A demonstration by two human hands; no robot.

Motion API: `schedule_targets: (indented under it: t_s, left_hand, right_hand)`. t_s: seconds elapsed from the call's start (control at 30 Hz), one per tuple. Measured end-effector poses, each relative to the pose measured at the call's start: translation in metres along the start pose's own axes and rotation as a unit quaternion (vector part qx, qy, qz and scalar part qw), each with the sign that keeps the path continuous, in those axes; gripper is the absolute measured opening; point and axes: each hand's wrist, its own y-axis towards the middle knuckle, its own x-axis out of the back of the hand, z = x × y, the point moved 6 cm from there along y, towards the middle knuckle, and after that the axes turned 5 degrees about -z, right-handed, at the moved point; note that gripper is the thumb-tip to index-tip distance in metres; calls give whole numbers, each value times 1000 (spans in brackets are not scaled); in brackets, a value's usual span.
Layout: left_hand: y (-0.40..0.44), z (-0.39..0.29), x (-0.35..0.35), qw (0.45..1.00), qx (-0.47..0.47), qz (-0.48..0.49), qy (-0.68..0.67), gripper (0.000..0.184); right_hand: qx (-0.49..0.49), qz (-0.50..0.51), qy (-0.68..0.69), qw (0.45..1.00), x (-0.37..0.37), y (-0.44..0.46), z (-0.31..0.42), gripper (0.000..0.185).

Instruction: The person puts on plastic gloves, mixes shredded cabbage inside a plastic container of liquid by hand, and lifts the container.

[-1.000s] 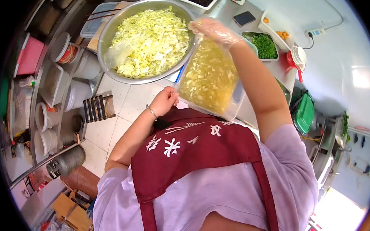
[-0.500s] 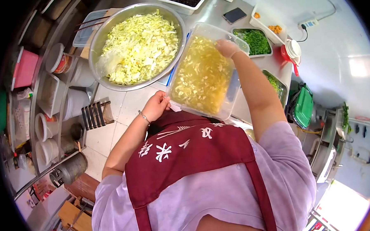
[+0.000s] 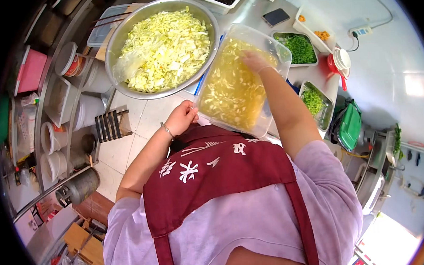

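Note:
My left hand (image 3: 185, 115) is bent closed at the near left corner of a clear plastic tub (image 3: 260, 129), with the fingers pinched on its rim. Yellowish liquid with pale floating pieces (image 3: 231, 91) fills much of the tub. Over the far right part of that liquid is my right hand (image 3: 256, 62), in a thin clear glove; its fingertips are blurred and partly in the liquid. Left of the tub stands a large metal bowl (image 3: 110, 66) heaped with shredded cabbage (image 3: 166, 49), and neither hand touches it.
Chopped greens (image 3: 300, 48) fill a metal tray at the right, with a second tray of greens (image 3: 313, 102) nearer. Behind them lie a phone (image 3: 276, 17) and a white container (image 3: 306, 26) with orange pieces. Shelves with white buckets (image 3: 89, 108) stand at the left.
My right hand has moved from the tub's far edge, beside the bowl, over and into the liquid. My left hand has stayed at the near left corner.

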Motion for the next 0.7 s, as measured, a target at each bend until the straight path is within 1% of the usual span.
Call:
schedule_targets:
  t_s: [0.1,0.17,0.2,0.27,0.4,0.43,0.47,0.5,0.57,0.7]
  left_hand:
    - [0,0,0,1000,0,1,8,14]
    - [-1,-1,0,1000,5,2,6,14]
    - [-1,-1,0,1000,7,1,5,14]
    - [0,0,1,1000,2,-1,24,14]
    - [2,5,2,1000,-14,-14,3,15]
    - [2,6,3,1000,-12,-15,2,15]
    - [3,6,3,1000,-17,-16,6,15]
    - [3,7,3,1000,-22,-16,9,15]
    - [3,4,3,1000,-17,-16,10,15]
    - [4,6,3,1000,-24,-16,1,14]
  right_hand:
    - [-4,20,30,999,-9,2,13,46]
    - [123,36,-20,992,-15,-1,38,45]
    - [123,39,-19,991,-19,0,43,45]
    - [94,92,-3,991,-34,-1,50,45]
    - [108,128,10,986,-70,-8,53,46]
    - [182,128,-75,972,-80,-13,59,47]
    - [253,126,-160,946,-89,-17,64,49]
    - [254,127,-160,945,-87,-25,71,49]
    - [177,119,-80,974,-75,-51,87,51]
    - [176,153,-51,971,-86,-80,101,54]
